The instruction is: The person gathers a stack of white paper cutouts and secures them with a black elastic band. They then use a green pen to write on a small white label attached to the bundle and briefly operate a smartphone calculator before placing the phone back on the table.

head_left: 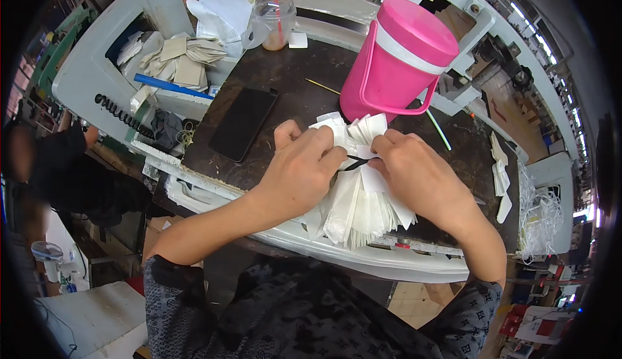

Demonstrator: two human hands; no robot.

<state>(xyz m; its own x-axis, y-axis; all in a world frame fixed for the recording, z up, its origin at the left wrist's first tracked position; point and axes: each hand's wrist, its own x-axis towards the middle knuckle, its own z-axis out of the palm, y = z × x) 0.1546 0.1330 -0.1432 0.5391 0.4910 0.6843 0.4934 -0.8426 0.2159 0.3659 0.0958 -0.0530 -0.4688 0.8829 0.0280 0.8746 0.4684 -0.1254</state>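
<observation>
A thick bundle of white paper-like or cloth pieces [350,213] lies at the near edge of the dark tabletop, fanned out at both ends. Across its narrow middle runs a thin black strip [358,162]. My left hand [298,171] pinches this strip from the left side. From the right, my right hand [424,181] is closed on it too, fingertips against the white pieces. The hands are close together, and their fingers partly hide the middle of the bundle. I cannot tell whether the strip is knotted.
A pink lidded jug [395,61] stands just behind the bundle. To the left lies a black phone [243,124]; a plastic cup [275,25] with a red straw is farther back. White scraps [500,177] lie at right. A person in dark clothes [74,171] is at far left.
</observation>
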